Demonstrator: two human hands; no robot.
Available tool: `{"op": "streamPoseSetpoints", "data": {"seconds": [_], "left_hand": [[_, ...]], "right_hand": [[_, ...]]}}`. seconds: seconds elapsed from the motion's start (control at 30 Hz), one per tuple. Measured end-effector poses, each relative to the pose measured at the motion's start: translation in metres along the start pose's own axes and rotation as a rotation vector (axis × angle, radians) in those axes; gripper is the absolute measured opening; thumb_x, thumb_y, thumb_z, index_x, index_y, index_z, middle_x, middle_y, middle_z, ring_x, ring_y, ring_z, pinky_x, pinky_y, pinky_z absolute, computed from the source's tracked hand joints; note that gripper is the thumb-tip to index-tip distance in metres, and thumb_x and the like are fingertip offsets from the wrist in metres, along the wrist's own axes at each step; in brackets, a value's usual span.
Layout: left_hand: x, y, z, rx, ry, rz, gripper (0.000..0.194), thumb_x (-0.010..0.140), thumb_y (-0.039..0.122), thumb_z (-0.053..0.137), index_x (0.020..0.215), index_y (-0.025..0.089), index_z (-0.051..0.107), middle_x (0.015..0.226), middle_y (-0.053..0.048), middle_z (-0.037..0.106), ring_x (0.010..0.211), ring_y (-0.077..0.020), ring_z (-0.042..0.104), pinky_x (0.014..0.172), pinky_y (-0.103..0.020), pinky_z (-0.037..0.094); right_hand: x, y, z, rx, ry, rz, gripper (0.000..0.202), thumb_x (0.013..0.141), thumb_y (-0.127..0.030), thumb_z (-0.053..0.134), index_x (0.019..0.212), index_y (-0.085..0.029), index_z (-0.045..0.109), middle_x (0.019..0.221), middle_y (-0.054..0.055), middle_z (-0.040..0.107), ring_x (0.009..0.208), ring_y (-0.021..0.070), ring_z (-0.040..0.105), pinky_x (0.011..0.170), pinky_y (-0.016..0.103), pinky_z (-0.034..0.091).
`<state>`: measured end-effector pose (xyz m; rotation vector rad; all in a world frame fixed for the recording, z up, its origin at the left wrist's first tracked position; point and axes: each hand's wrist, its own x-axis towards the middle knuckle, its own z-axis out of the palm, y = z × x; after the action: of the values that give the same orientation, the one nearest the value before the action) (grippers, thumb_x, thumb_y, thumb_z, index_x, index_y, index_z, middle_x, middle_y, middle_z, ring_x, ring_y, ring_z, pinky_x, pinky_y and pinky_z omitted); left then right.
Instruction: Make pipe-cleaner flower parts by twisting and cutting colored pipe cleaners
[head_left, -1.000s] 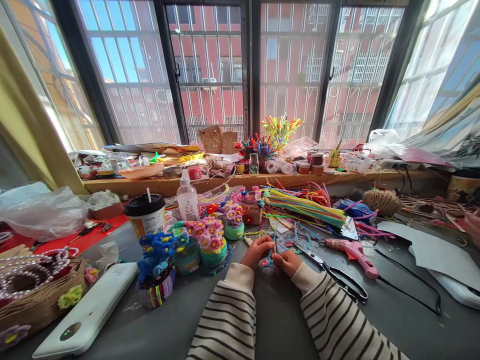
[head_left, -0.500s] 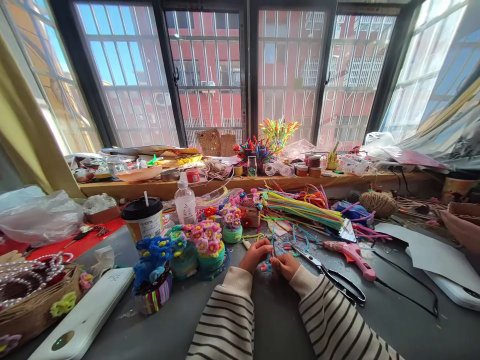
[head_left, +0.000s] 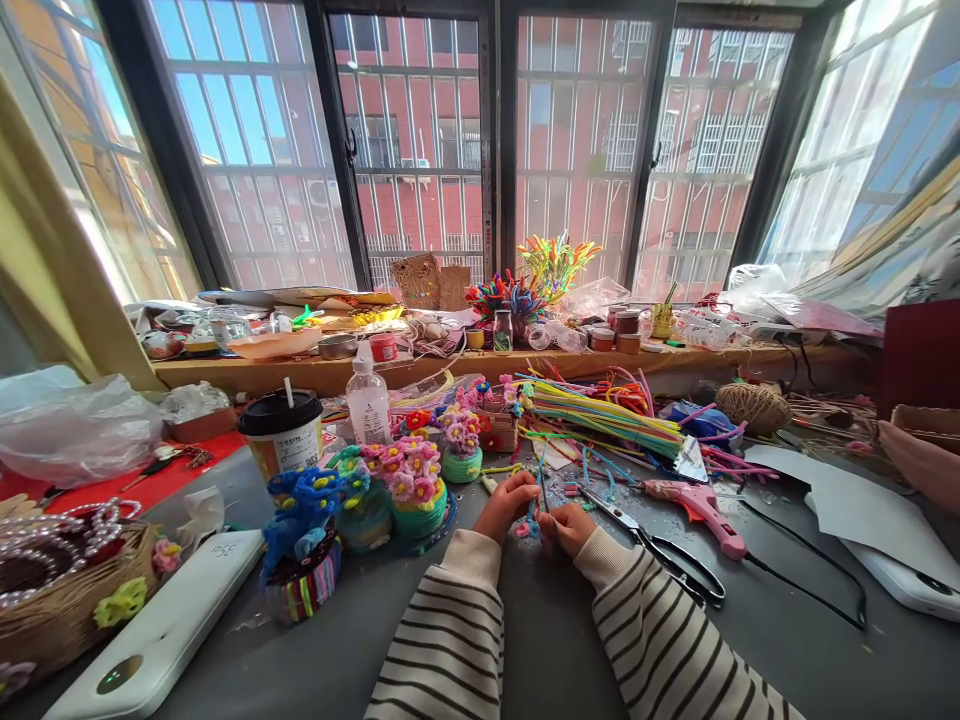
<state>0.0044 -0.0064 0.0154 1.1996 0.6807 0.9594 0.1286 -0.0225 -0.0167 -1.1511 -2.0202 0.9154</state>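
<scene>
My left hand (head_left: 507, 506) is closed, its thumb and fingers pinching a light blue pipe cleaner (head_left: 541, 468) that sticks up between my hands. Close beside it, my right hand (head_left: 568, 526) is closed on the lower part of the same pipe cleaner. A thin dark strand also shows between the fingertips; its kind is unclear. Below the fingers hangs or lies a small pink and blue fuzzy piece (head_left: 526, 528); whether it is joined to the pipe cleaner I cannot tell. Scissors (head_left: 637, 530) lie right of my right hand, beside a pink glue gun (head_left: 701, 512).
Pipe-cleaner flower pots, pink (head_left: 416, 485) and blue (head_left: 301, 545), stand left of my hands, near a lidded cup (head_left: 283, 440) and a plastic bottle (head_left: 368, 405). A pipe-cleaner bundle (head_left: 607, 415) lies behind. A power bank (head_left: 161, 625) sits left, white sheets (head_left: 862, 505) right.
The view has shifted slightly. My hands keep their pinch, with only small finger movement. A dark red panel now shows at the right edge.
</scene>
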Motion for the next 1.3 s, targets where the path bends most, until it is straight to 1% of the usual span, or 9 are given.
{"op": "streamPoseSetpoints", "data": {"seconds": [0.17,0.33,0.43,0.57,0.8,0.9,1.03,1.2,1.3], "left_hand": [[0.0010,-0.0022,-0.0008,0.001,-0.055,0.005,0.016,0.053,0.027,0.053,0.050,0.017,0.041,0.044,0.005,0.045,0.040,-0.0048,0.037,0.041,-0.018,0.026],[0.0009,-0.0011,-0.0011,0.031,0.001,0.012,0.017,0.054,0.029,0.052,0.049,0.017,0.041,0.042,0.006,0.043,0.039,-0.0048,0.034,0.041,-0.018,0.024],[-0.0010,0.0018,0.0005,0.042,0.006,0.016,0.016,0.053,0.028,0.053,0.049,0.018,0.042,0.044,0.006,0.043,0.041,-0.0050,0.035,0.042,-0.018,0.026],[-0.0024,0.0046,0.0014,0.046,-0.016,0.040,0.014,0.053,0.028,0.053,0.048,0.018,0.044,0.043,0.005,0.044,0.041,-0.0063,0.039,0.044,-0.020,0.028],[-0.0018,0.0038,-0.0010,0.000,-0.042,0.086,0.015,0.057,0.026,0.050,0.049,0.016,0.044,0.042,0.004,0.044,0.040,-0.0066,0.039,0.042,-0.020,0.026],[-0.0021,0.0039,-0.0016,0.017,-0.040,0.054,0.017,0.058,0.029,0.051,0.051,0.015,0.044,0.041,0.004,0.044,0.039,-0.0060,0.037,0.040,-0.020,0.024],[-0.0029,0.0036,0.0000,0.035,-0.069,0.004,0.024,0.054,0.033,0.057,0.050,0.016,0.040,0.043,0.005,0.044,0.039,-0.0051,0.038,0.042,-0.019,0.025],[-0.0042,0.0031,0.0028,0.037,-0.030,0.023,0.031,0.052,0.033,0.060,0.048,0.015,0.035,0.042,0.007,0.041,0.039,-0.0032,0.033,0.041,-0.018,0.020],[-0.0031,0.0018,0.0006,0.071,-0.026,0.042,0.031,0.053,0.035,0.060,0.049,0.015,0.036,0.042,0.006,0.041,0.041,-0.0041,0.034,0.043,-0.019,0.022]], "right_hand": [[0.0000,-0.0001,0.0000,0.045,0.022,0.002,0.068,0.061,-0.070,0.017,0.031,-0.014,0.043,0.030,-0.001,0.038,0.032,0.0059,0.034,0.037,0.020,0.026],[0.0001,-0.0020,0.0009,0.039,0.060,0.064,0.064,0.060,-0.068,0.025,0.026,-0.016,0.037,0.026,-0.002,0.034,0.028,0.0045,0.029,0.034,0.019,0.024],[-0.0003,-0.0016,0.0003,0.031,0.063,0.061,0.065,0.062,-0.068,0.023,0.027,-0.015,0.039,0.027,-0.002,0.034,0.029,0.0046,0.030,0.034,0.019,0.024],[0.0003,0.0019,-0.0001,0.013,0.032,-0.022,0.071,0.064,-0.067,0.013,0.032,-0.013,0.046,0.031,-0.001,0.036,0.033,0.0052,0.032,0.037,0.019,0.025],[0.0026,0.0038,-0.0013,0.030,0.011,-0.029,0.074,0.064,-0.067,0.008,0.038,-0.012,0.051,0.031,-0.004,0.025,0.032,0.0051,0.027,0.036,0.020,0.021],[0.0016,0.0011,-0.0030,0.023,0.001,-0.033,0.075,0.062,-0.068,0.008,0.039,-0.012,0.051,0.030,-0.004,0.023,0.032,0.0051,0.026,0.036,0.020,0.020],[0.0013,0.0015,-0.0025,0.043,0.001,-0.050,0.073,0.061,-0.069,0.012,0.037,-0.013,0.050,0.030,-0.004,0.026,0.032,0.0049,0.027,0.036,0.020,0.020],[0.0013,0.0033,-0.0016,0.128,0.079,0.004,0.065,0.061,-0.069,0.024,0.029,-0.015,0.042,0.029,-0.002,0.033,0.032,0.0049,0.028,0.036,0.020,0.022],[0.0011,0.0037,-0.0035,0.153,0.095,0.002,0.065,0.063,-0.067,0.024,0.030,-0.015,0.043,0.029,-0.002,0.033,0.033,0.0050,0.027,0.037,0.021,0.022]]}}
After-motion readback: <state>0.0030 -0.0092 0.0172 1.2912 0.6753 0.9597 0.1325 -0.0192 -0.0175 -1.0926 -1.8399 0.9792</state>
